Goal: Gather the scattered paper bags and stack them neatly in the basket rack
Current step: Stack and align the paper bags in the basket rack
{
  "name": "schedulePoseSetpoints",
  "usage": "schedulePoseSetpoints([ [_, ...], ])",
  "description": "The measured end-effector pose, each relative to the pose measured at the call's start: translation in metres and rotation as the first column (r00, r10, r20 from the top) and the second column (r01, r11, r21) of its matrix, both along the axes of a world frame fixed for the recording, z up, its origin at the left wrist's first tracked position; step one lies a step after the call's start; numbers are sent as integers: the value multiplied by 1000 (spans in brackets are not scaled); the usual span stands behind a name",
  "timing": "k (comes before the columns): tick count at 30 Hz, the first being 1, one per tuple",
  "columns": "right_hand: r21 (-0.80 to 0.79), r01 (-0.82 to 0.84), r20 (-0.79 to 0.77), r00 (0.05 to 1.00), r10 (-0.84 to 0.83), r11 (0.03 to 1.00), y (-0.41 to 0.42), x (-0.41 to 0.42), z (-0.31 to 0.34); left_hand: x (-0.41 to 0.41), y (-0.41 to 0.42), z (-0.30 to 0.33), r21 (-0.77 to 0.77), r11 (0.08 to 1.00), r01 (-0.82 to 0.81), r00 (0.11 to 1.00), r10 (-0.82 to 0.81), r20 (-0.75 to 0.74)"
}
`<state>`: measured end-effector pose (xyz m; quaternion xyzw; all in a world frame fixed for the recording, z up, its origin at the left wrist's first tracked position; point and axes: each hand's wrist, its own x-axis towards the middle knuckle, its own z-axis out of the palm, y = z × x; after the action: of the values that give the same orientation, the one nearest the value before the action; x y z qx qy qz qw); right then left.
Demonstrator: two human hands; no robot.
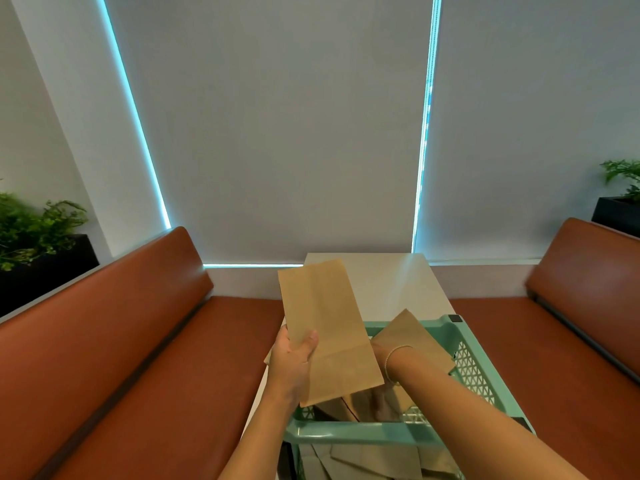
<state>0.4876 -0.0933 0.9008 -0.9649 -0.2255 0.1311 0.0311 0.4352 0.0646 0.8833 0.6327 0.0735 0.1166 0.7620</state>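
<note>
The left hand (pixel 293 355) pinches one flat brown paper bag (pixel 325 327) by its left edge, thumb on top, holding it tilted above the near left part of the green basket rack (pixel 464 344); the right hand (pixel 379 355) is mostly hidden behind that bag, so its grip cannot be told, though a second bag (pixel 412 337) lies at its wrist over the top basket. More bags (pixel 363 460), too overlapped to count, lie in the lower basket; the rack stands on one white table (pixel 381 282) between two brown benches (pixel 121 341), with two potted plants (pixel 31 226) behind.
</note>
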Motion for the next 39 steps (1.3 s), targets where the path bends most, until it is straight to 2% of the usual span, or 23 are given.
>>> schedulePoseSetpoints([
  [1,109,72,-53,996,-66,991,7,-5,7,-1,0,0,-2,1000,-1,1000,1,4],
  [3,268,82,-64,996,-67,960,9,-6,7,-1,1,1,1,1000,-6,1000,6,10],
  [6,154,-6,39,999,0,988,1,10,-15,0,1,1,-20,1000,-9,1000,9,13],
  [8,51,29,30,999,-30,998,-2,7,-15,1,2,0,-40,999,-11,1000,11,7],
  [10,59,116,-26,993,-115,992,1,1,-1,1,3,-1,-50,999,-18,1000,18,-2],
  [12,19,18,-109,994,-16,1000,3,-9,10,1,3,0,-66,997,-31,1000,31,-4],
  [14,-55,-91,-83,993,86,994,5,-11,10,0,3,1,-77,996,-34,999,34,-4],
  [17,-70,-107,-30,994,106,992,1,-11,5,-1,2,3,-94,995,-33,999,32,-9],
  [22,43,-4,218,976,-5,999,-26,-6,21,-4,1,7,-137,990,-32,999,31,-6],
  [25,204,66,238,964,-115,977,-48,-8,53,-5,3,7,-127,991,-39,999,37,-19],
  [28,394,58,239,957,-163,917,-68,-11,85,-5,2,9,-127,991,-36,999,34,-12],
  [29,497,61,218,957,-192,866,-71,-12,90,-5,2,9,-132,991,-34,999,33,-10],
  [30,633,59,181,958,-222,772,-72,-15,94,-5,1,9,-135,990,-33,999,32,-10],
  [32,886,18,130,949,-286,463,-70,-19,100,-5,1,9,-133,991,-33,999,32,-14],
  [33,945,-24,139,932,-335,327,-67,-20,103,-5,1,8,-131,991,-35,999,33,-15],
  [35,991,-75,110,922,-371,108,-56,-23,105,-5,0,9,-128,991,-34,999,33,-10],
  [37,995,-46,18,956,-292,-91,-40,-26,101,-5,-1,8,-109,994,-28,1000,28,-3],
  [38,991,-2,-30,970,-241,-131,-32,-26,93,-4,-1,8,-89,996,-29,1000,29,-6],
  [39,992,51,-73,977,-199,-114,-23,-27,83,-3,0,7,-61,997,-39,999,38,-18],
])
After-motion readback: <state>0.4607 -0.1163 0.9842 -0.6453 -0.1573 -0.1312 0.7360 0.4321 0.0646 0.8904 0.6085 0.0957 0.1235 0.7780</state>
